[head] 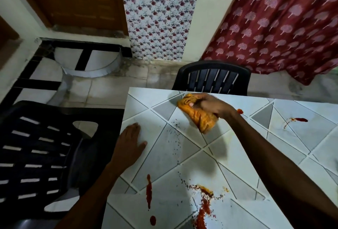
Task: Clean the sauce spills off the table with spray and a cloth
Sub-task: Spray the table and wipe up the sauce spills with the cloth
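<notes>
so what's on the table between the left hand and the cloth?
Head view: only a sparse trail of dark specks on bare tabletop between the left hand and the orange cloth; no sauce there.

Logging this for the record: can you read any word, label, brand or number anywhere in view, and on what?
None: no readable text in this view.
The orange cloth in the right hand bears no label.
The table, chairs and curtains show only patterns.
No spray bottle is in view.

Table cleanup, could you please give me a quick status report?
Right hand gripping orange cloth at table's far edge. Left hand flat on table, empty. Red sauce spills remain nearby. No spray bottle visible.
</notes>
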Action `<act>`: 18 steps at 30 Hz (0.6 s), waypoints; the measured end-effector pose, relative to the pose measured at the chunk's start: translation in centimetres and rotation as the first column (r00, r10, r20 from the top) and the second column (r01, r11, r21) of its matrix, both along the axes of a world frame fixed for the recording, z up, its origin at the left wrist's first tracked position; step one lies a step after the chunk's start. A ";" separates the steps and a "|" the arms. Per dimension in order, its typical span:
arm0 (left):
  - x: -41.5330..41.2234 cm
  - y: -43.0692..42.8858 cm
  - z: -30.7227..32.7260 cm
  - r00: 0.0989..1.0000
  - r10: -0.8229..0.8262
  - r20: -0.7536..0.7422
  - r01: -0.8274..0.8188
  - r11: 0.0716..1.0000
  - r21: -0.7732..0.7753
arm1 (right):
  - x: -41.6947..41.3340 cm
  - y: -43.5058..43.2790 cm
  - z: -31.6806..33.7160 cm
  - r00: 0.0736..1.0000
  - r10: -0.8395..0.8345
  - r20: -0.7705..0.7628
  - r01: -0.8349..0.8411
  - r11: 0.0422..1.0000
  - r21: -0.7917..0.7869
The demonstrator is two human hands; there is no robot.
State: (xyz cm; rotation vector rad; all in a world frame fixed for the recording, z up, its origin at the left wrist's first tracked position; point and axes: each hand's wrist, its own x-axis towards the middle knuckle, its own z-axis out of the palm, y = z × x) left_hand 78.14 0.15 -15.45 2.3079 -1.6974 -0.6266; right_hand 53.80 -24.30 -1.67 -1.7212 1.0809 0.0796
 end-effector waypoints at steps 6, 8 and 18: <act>-0.2 0.5 -0.5 0.999 0.032 0.013 -0.031 0.998 -0.048 | 7.1 -2.6 -2.3 0.992 0.108 -0.071 -0.115 0.989 -0.094; -0.3 0.5 -0.3 0.999 0.021 0.033 -0.019 0.998 -0.064 | 8.5 -2.0 -3.8 0.981 0.156 -0.120 -0.171 0.976 -0.131; -1.0 0.5 0.3 0.998 -0.054 0.011 0.055 0.994 -0.090 | 4.9 7.8 -7.4 0.888 0.388 -0.246 -0.417 0.906 -0.076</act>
